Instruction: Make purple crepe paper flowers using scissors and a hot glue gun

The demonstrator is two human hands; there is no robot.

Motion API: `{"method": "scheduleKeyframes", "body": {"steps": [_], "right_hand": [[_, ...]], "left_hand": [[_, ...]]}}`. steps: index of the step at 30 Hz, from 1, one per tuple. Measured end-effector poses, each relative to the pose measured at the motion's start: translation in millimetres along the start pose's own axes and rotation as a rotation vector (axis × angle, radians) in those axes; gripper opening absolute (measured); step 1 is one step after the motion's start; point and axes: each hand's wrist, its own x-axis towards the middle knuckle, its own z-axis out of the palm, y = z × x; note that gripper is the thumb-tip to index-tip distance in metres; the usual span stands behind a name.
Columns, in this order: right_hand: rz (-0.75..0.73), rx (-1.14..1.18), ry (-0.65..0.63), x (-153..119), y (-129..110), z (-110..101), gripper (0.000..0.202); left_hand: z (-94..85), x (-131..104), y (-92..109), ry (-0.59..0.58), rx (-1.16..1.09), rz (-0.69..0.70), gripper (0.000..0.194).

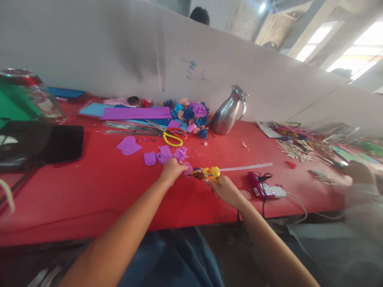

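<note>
My left hand (172, 170) has its fingers closed on a small purple paper piece (187, 169). Close to its right, my right hand (223, 186) is wrapped round a yellow glue gun (214, 172), whose front end is near the purple piece. Beyond my left hand lie more purple pieces (150, 158) and a purple heart-shaped cutout (129, 146). Scissors with yellow and red handles (172, 139) rest behind them, beside a bundle of thin wires (128, 126). A translucent glue stick (247, 167) extends to the right behind the gun.
Paper flowers (194, 113) and a steel jug (228, 111) stand at the back of the red table (119, 199). A magenta power box (260, 185) with cables sits at right. A dark tablet (67, 143) and jar (44, 99) are left. A person's blurred arm (362, 179) is far right.
</note>
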Motion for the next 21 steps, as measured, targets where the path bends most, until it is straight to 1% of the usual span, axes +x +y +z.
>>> {"method": "scheduleKeyframes", "body": {"steps": [4,12,16,21], "right_hand": [[-0.005,0.004,0.006,1.2,1.3,0.9,0.044],[0.020,-0.006,0.007,3.1,5.8,0.8,0.047],[0.025,0.012,0.019,3.5,7.4,-0.7,0.047],[-0.009,0.000,0.053,4.1,6.4,-4.9,0.045]], "left_hand": [[0.9,1.7,-1.1,0.006,0.070,0.019,0.013],[1.4,2.5,-3.8,-0.010,0.076,0.063,0.013],[0.5,1.1,-2.2,-0.015,0.082,0.059,0.011],[-0.9,-1.8,2.4,-0.022,0.063,0.034,0.007]]}}
